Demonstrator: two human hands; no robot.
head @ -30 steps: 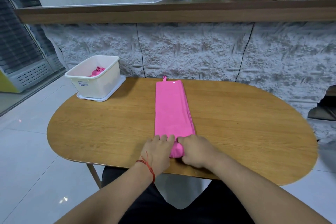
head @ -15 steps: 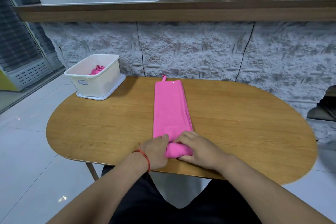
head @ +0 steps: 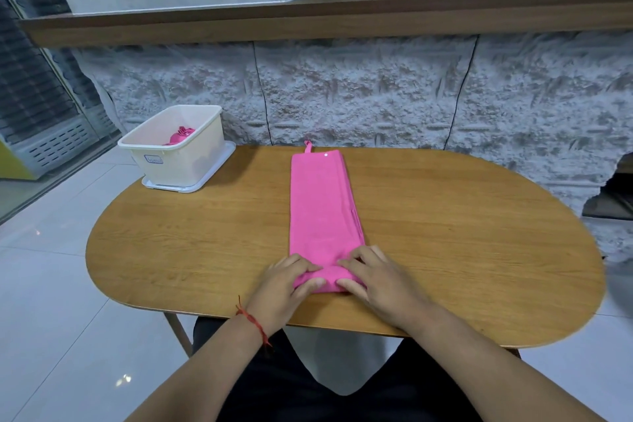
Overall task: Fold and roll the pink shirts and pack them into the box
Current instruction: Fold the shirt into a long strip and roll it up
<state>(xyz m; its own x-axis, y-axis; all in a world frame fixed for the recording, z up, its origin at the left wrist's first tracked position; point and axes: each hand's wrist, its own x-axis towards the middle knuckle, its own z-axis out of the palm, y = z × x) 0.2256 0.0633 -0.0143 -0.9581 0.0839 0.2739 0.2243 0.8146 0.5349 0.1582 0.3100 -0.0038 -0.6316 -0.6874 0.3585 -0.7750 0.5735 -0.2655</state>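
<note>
A pink shirt (head: 322, 205), folded into a long narrow strip, lies down the middle of the oval wooden table (head: 462, 250). Its near end is rolled into a short tube. My left hand (head: 284, 281) grips the left end of that roll, fingers over the top and thumb at the front. My right hand (head: 373, 281) grips the right end the same way. A white plastic box (head: 178, 161) stands on its lid at the table's far left, with another rolled pink shirt (head: 180, 137) inside.
A rough grey stone wall rises right behind the table, topped by a wooden ledge (head: 308, 24) with a charger, cables and a phone. White tiled floor surrounds the table. My legs sit under the near edge.
Both hands have rolled the near end of the shirt further away from me, so the roll is thicker and the flat strip is shorter.
</note>
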